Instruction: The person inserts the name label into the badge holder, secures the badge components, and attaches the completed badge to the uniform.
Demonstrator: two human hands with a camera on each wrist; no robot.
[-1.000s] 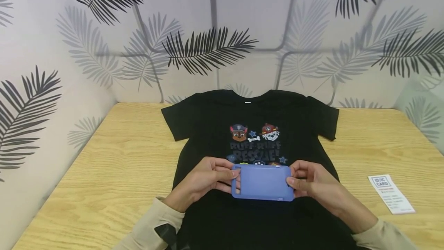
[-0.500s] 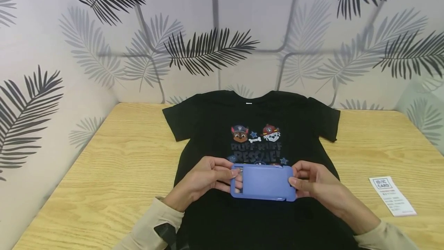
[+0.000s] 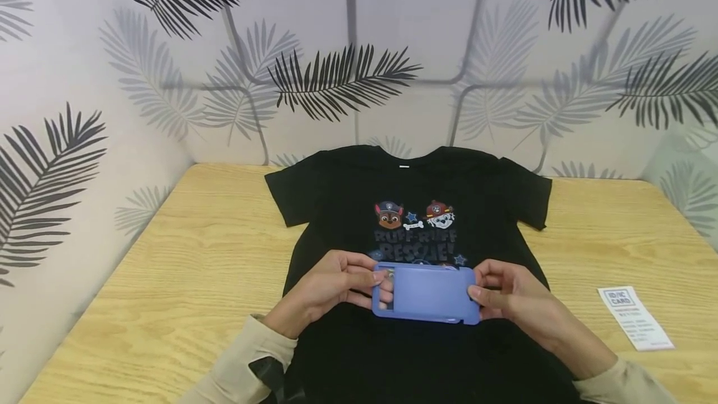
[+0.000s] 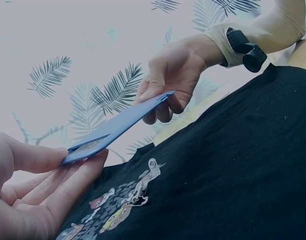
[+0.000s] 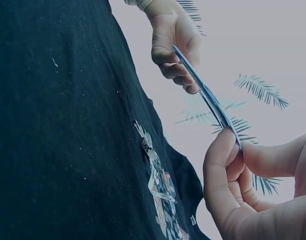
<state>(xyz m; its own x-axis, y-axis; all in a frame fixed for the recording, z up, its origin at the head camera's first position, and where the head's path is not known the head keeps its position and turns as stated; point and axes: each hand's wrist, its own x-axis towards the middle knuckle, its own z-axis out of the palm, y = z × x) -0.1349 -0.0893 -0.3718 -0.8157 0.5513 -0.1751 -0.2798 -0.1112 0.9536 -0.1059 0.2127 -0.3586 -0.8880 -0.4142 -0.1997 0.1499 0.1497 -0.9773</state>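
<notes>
A blue plastic card holder [image 3: 432, 295] is held level above a black T-shirt [image 3: 336, 223]. My left hand [image 3: 331, 285] pinches its left end, where fingers show through a rectangular opening. The right hand [image 3: 521, 298] pinches the other end between thumb and fingers. Along the holder's edge in the left wrist view, the inner panel sits offset from the frame, its right end jutting out. Below, a badge clip [image 4: 144, 185] with a clear snap strap lies on the shirt's print in the left wrist view; in the head view the holder hides it.
To the right, a white printed slip [image 3: 636, 318] reading "ID/IC CARD" lies on the wood-grain table [image 3: 213, 235]. Behind the table's far edge stands a wall [image 3: 404, 114] with a leaf pattern.
The right hand has drawn the blue panel slightly rightward out of its frame, and the opening at the left end has widened. My left hand stays almost in place, keeping its grip.
</notes>
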